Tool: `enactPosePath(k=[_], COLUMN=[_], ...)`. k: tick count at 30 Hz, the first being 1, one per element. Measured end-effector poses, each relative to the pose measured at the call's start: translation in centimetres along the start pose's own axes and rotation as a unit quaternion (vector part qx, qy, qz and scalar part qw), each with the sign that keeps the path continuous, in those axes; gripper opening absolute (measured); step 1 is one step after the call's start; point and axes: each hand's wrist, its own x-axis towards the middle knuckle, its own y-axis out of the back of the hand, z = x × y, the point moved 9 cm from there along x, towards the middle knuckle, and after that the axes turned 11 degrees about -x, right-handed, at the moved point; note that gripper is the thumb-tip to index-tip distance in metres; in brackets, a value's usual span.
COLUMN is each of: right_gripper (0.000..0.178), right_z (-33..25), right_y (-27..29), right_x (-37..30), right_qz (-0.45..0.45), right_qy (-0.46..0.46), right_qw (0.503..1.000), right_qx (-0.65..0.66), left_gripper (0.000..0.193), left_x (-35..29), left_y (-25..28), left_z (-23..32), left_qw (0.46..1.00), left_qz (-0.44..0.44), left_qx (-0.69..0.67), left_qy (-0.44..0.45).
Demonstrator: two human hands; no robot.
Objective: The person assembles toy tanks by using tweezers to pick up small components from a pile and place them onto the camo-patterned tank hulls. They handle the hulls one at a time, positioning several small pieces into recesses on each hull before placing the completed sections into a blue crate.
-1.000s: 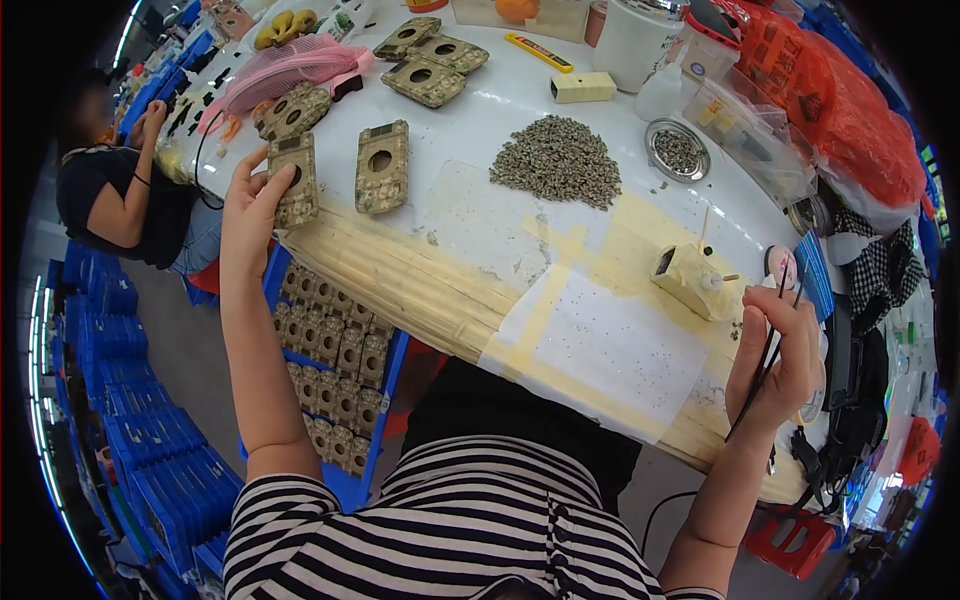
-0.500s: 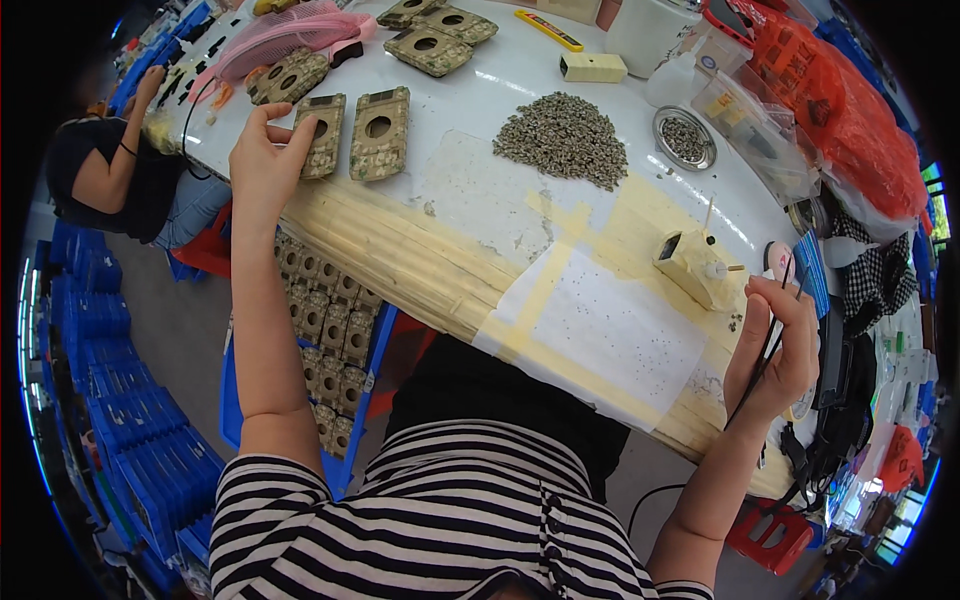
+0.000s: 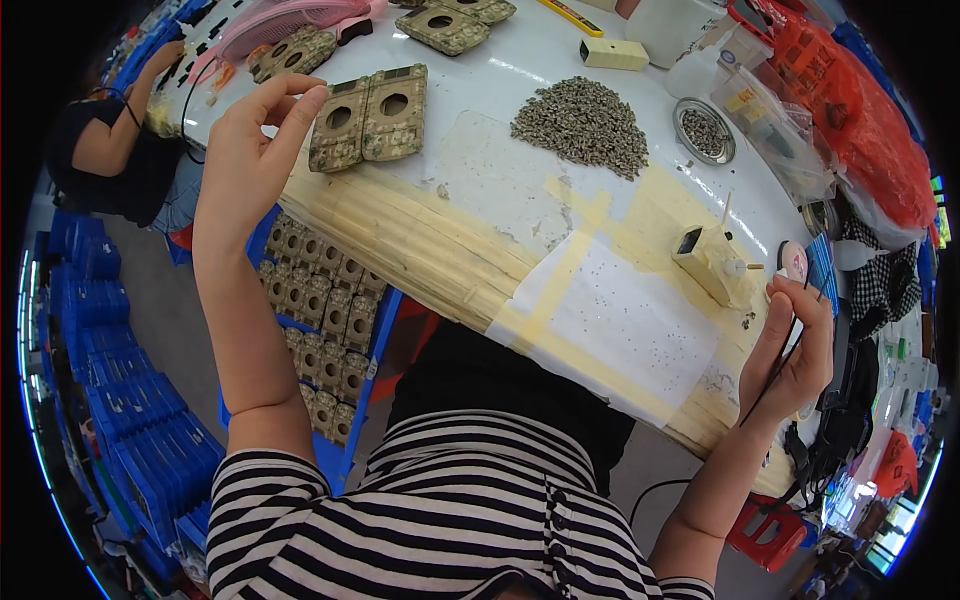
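Two camouflage-patterned plastic housings, each with a round hole, lie side by side near the table's front left edge: a left housing point(image 3: 338, 145) and a right housing point(image 3: 396, 135). My left hand point(image 3: 245, 160) hovers at the upper left corner of the left one, thumb and forefinger slightly apart with nothing visible between them. At the right, my right hand point(image 3: 795, 345) is closed around thin black tweezers point(image 3: 768, 388), their tips pointing up. Just left of that hand stands a tape-wrapped block point(image 3: 712, 268) with a thin stick and a nozzle-like tip poking out.
A pile of small metallic parts point(image 3: 580, 125) lies mid-table, and a round dish point(image 3: 704, 130) holds more. White paper point(image 3: 610, 325) with tiny specks is taped near the front edge. Below left is a blue crate point(image 3: 362, 425) of similar housings. Another person point(image 3: 115, 150) sits far left.
The left housing has come up against the right one, closing the gap between them. My left hand has lifted off it. My right hand still holds the tweezers; the whole view has shifted slightly.
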Motion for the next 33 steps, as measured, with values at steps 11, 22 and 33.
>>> enactPosePath(k=[11,22,33], right_gripper=[0.004,0.007,0.004], right_z=[-0.1,-0.7,-0.7], right_y=[0.2,0.4,0.3], right_x=[-0.5,-0.9,-1.2], right_qz=[0.024,-0.002,0.025], right_qy=[0.007,0.024,0.035], right_qw=[1.0,1.0,0.999], right_qx=[-0.001,0.02,0.027], left_gripper=[0.039,0.043,0.047], left_x=[0.8,0.4,-2.5], left_y=[-4.4,-7.2,-6.2], left_z=[1.5,2.3,2.5], left_qw=[0.969,0.938,0.96], left_qz=[-0.236,-0.267,-0.165], left_qx=[0.035,0.203,0.193], left_qy=[-0.071,-0.091,-0.114])
